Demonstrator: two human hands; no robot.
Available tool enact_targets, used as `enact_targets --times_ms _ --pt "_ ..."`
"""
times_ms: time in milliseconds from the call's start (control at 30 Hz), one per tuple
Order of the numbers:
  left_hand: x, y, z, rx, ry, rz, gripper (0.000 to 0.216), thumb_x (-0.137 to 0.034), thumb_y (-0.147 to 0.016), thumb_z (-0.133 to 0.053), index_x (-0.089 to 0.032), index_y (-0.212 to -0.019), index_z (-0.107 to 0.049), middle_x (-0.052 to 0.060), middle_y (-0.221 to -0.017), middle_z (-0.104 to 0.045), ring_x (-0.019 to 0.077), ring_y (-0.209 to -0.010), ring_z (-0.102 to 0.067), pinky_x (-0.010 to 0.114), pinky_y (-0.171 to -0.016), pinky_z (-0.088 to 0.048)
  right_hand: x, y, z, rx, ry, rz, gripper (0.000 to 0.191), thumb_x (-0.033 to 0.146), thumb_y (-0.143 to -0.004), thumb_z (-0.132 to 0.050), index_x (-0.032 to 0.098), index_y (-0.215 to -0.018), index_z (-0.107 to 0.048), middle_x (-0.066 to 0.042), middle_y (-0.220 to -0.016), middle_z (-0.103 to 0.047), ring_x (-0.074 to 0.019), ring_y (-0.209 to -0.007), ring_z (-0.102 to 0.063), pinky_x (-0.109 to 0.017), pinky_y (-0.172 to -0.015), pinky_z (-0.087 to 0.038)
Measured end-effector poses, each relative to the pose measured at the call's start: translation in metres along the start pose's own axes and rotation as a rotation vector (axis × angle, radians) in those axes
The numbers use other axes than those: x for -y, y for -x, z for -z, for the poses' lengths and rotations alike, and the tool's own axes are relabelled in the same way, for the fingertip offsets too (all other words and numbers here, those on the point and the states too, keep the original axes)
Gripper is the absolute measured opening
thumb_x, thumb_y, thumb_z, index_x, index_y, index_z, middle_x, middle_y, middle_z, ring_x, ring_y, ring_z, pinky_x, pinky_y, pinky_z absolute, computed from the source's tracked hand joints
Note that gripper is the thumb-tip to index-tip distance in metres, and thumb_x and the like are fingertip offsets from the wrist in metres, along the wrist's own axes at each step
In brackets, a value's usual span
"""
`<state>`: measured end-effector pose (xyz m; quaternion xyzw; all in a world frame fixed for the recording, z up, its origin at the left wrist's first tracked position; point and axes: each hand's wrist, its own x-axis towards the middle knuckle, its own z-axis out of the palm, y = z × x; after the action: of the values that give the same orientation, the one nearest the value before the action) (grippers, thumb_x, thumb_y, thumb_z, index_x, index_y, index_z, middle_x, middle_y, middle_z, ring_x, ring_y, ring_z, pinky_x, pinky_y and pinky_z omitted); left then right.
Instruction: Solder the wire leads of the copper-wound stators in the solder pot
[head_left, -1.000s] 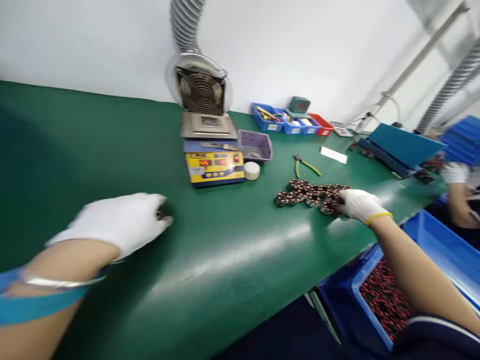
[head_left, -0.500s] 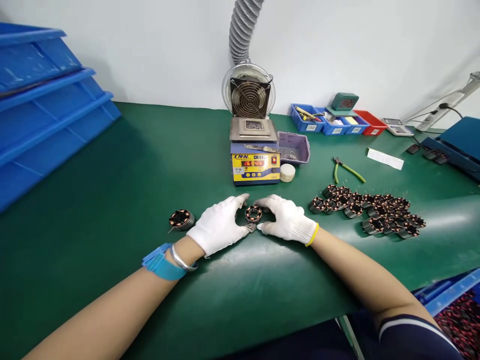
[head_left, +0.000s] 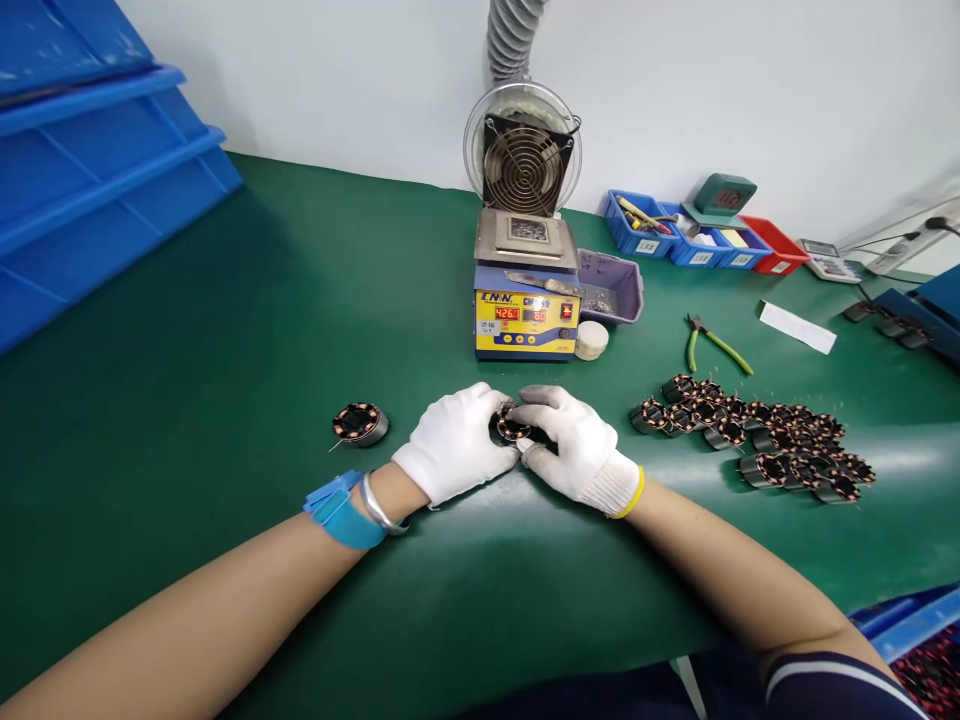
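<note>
- Near the centre of the frame, a copper-wound ring part point(head_left: 513, 427) sits between your two gloved hands, low over or on the table point(head_left: 465, 600); your fingers hide too much of its underside to tell which.
- Your left hand point(head_left: 459, 442), in a white glove, comes in from the lower left. Its thumb and fingertips are curled against the left side of the ring part, gripping it.
- Your right hand point(head_left: 576, 442), in a white glove with a yellow cuff edge, comes in from the lower right. Its fingers reach over the upper right of the same part and its thumb lies at the lower right, so both hands grasp it together.
- The part's wound face is turned upward, its dark opening partly covered by your fingers.
- Left of your left hand, well apart from it, one similar single ring point(head_left: 361, 426) stands alone with a thin wire sticking out at its lower left.
- Right of your right hand, a cluster of similar rings point(head_left: 763, 468) spreads across the right of the frame.
- Above your hands, at upper centre, stands a yellow-fronted heating unit point(head_left: 527, 325) with red digits. A round white container point(head_left: 592, 341) is just beside its lower right corner.
- Above the cluster lie green-handled cutters point(head_left: 726, 353), their handles spread apart.
</note>
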<state>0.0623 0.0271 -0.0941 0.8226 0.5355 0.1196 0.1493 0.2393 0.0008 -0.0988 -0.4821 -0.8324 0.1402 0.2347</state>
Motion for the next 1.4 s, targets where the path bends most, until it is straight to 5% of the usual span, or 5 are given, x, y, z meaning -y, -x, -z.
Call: enact_targets --times_ms 200,500,900,1233,1400 --pt "0.001 0.002 -0.001 -0.052 -0.089 -0.06 0.024 -0.041 -0.073 -0.054 -0.02 -0.083 -0.058 0.007 -0.085 -0.061 0.0241 -0.075 -0.063 0.032 -0.058 -0.041 0.002 -0.002 0.011 0.093 -0.033 0.057 0.029 0.019 -0.083 -0.057 0.025 -0.11 -0.066 -0.005 -0.133 -0.054 -0.0214 -0.115 -0.056 -0.036 -0.097 -0.047" --pt "0.002 0.004 0.0 -0.065 -0.058 -0.059 0.034 -0.049 -0.073 -0.059 -0.02 -0.09 -0.063 0.007 -0.091 -0.064 0.0242 -0.082 -0.063 0.032 -0.065 -0.044 -0.008 0.004 0.018 0.069 -0.035 -0.164 0.018 0.018 -0.077 -0.059 0.026 -0.091 -0.067 0.002 -0.121 -0.062 -0.0198 -0.102 -0.062 -0.033 -0.08 -0.051" --pt "-0.006 0.006 0.001 -0.084 -0.198 0.002 0.025 -0.041 -0.07 -0.058 -0.019 -0.08 -0.058 0.008 -0.082 -0.061 0.0264 -0.076 -0.063 0.034 -0.059 -0.04 0.018 -0.004 0.017 0.209 0.393 0.07 0.051 0.023 -0.089 -0.045 0.029 -0.14 -0.047 -0.007 -0.09 -0.065 -0.023 -0.078 -0.06 -0.033 -0.067 -0.043" --pt "-0.004 0.007 0.002 -0.04 -0.083 0.033 0.034 -0.051 -0.07 -0.06 -0.02 -0.084 -0.061 0.007 -0.088 -0.064 0.0248 -0.079 -0.064 0.032 -0.061 -0.043 -0.007 0.0 0.01 -0.015 -0.367 -0.412 0.063 0.018 -0.069 -0.056 0.022 -0.131 -0.049 0.003 -0.08 -0.064 -0.0135 -0.068 -0.06 -0.026 -0.067 -0.051" --pt "-0.003 0.006 0.004 -0.091 -0.072 0.081 0.034 -0.052 -0.071 -0.06 -0.02 -0.083 -0.063 0.007 -0.087 -0.064 0.0253 -0.08 -0.064 0.033 -0.063 -0.044 -0.004 0.001 0.011 -0.029 -0.268 -0.4 0.034 0.033 -0.079 -0.061 0.025 -0.112 -0.062 0.0 -0.094 -0.068 -0.0166 -0.08 -0.063 -0.031 -0.075 -0.05"
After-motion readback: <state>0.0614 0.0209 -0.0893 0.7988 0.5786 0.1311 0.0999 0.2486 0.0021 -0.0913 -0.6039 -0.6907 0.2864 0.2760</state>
